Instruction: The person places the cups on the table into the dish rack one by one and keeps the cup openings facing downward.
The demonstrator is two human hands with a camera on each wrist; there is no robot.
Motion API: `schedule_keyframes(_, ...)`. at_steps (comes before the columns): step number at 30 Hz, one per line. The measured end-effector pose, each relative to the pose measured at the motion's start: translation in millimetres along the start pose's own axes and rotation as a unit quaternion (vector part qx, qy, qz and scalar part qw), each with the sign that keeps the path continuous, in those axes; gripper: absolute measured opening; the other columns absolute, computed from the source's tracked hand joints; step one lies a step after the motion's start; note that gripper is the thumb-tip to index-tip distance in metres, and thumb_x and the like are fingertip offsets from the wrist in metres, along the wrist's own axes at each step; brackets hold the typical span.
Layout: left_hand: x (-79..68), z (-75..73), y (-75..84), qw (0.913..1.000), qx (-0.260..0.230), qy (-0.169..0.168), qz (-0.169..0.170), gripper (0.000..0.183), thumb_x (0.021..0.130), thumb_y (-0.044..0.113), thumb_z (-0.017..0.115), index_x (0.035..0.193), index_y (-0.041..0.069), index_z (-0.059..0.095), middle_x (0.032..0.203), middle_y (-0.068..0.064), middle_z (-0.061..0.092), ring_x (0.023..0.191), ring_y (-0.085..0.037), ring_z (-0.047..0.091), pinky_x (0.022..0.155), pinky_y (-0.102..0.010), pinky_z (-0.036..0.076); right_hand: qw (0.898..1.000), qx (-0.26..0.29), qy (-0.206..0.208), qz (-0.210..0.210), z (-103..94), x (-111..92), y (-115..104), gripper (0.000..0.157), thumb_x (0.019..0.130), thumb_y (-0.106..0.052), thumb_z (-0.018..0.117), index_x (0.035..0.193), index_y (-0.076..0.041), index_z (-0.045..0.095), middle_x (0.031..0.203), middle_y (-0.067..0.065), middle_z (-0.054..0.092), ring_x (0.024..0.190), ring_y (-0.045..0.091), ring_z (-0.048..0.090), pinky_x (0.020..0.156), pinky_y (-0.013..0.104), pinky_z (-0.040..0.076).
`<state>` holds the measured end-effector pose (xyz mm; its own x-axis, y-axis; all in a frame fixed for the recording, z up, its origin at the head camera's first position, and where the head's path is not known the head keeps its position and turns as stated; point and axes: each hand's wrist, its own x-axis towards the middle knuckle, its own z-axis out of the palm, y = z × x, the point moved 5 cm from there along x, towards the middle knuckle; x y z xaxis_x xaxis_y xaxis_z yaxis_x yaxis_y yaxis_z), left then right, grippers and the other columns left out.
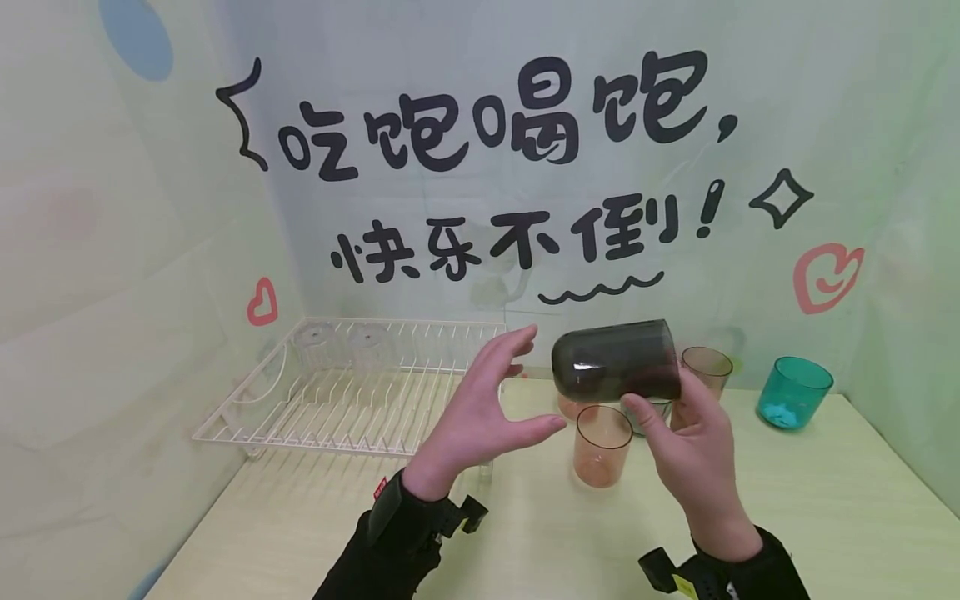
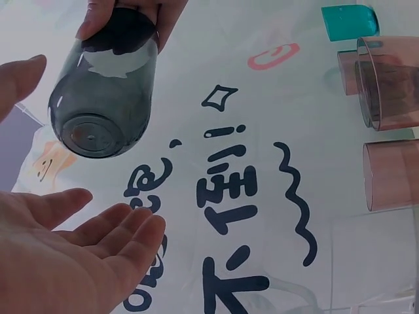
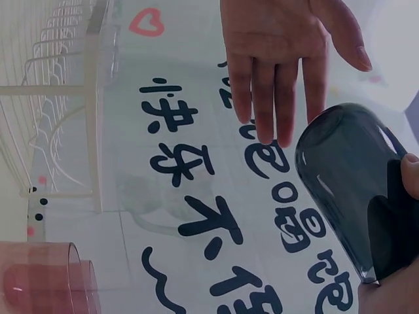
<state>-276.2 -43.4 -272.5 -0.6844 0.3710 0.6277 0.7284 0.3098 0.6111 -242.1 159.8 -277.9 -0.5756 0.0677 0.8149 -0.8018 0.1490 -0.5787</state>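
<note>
A dark grey see-through drinking glass (image 1: 611, 362) is held on its side in mid-air by my right hand (image 1: 701, 454), thumb below and fingers behind it near the rim. Its rounded base points left. Across a small gap from that base is my left hand (image 1: 476, 408), fingers spread and thumb apart, holding nothing. In the left wrist view, the base of the glass (image 2: 98, 124) faces the camera above the left palm (image 2: 65, 261). The right wrist view shows the glass (image 3: 347, 170) just short of the left fingertips.
A white wire dish rack (image 1: 307, 447) stands at left with clear glasses (image 1: 372, 350) at its back. Below the held glass is a pink glass (image 1: 602, 458), with others partly hidden behind. A brownish glass (image 1: 707, 364) and a teal glass (image 1: 793, 396) stand at right.
</note>
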Motion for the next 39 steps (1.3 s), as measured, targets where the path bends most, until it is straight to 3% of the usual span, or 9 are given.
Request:
schedule_keyframes(7, 0.4, 4.0, 1.3, 0.9996, -0.023, 0.009, 0.011, 0.086, 0.067, 0.029, 0.078, 0.14, 0.018, 0.036, 0.138, 0.004, 0.039, 0.121, -0.013, 0.04, 0.095, -0.035, 0.043, 0.996, 0.033, 0.011, 0.086, 5.6, -7.6, 7.8, 0.036, 0.076, 0.012, 0.062, 0.111, 0.007, 0.056, 0.106, 0.004, 0.064, 0.108, 0.02, 0.054, 0.089, 0.022, 0.045)
schedule_keyframes(17, 0.5, 9.7, 3.8, 0.9978, -0.067, 0.006, 0.004, 0.083, 0.067, 0.026, 0.079, 0.139, 0.019, 0.038, 0.129, 0.003, 0.046, 0.117, -0.009, 0.042, 0.093, -0.031, 0.043, 0.991, 0.059, 0.012, 0.116, 15.0, -14.5, 10.7, 0.036, 0.078, 0.007, 0.062, 0.114, 0.005, 0.056, 0.106, 0.004, 0.065, 0.11, 0.02, 0.053, 0.095, 0.023, 0.04)
schedule_keyframes(26, -0.4, 13.9, 2.9, 0.9954, -0.094, 0.018, -0.003, 0.082, 0.066, 0.02, 0.079, 0.138, 0.016, 0.039, 0.127, 0.001, 0.047, 0.113, -0.01, 0.045, 0.093, -0.029, 0.043, 0.989, 0.084, 0.024, 0.121, 21.4, -18.9, 10.7, 0.033, 0.077, 0.009, 0.062, 0.11, 0.008, 0.056, 0.101, 0.005, 0.066, 0.103, 0.019, 0.056, 0.087, 0.023, 0.044)
schedule_keyframes(39, -1.1, 16.6, -3.6, 0.9883, -0.15, 0.017, -0.02, 0.072, 0.072, 0.015, 0.075, 0.136, 0.015, 0.042, 0.123, -0.003, 0.049, 0.105, -0.014, 0.05, 0.09, -0.031, 0.046, 0.987, 0.073, 0.029, 0.142, 22.7, -21.6, 12.2, 0.035, 0.079, 0.004, 0.062, 0.114, 0.004, 0.056, 0.105, 0.005, 0.064, 0.106, 0.02, 0.054, 0.088, 0.023, 0.046)
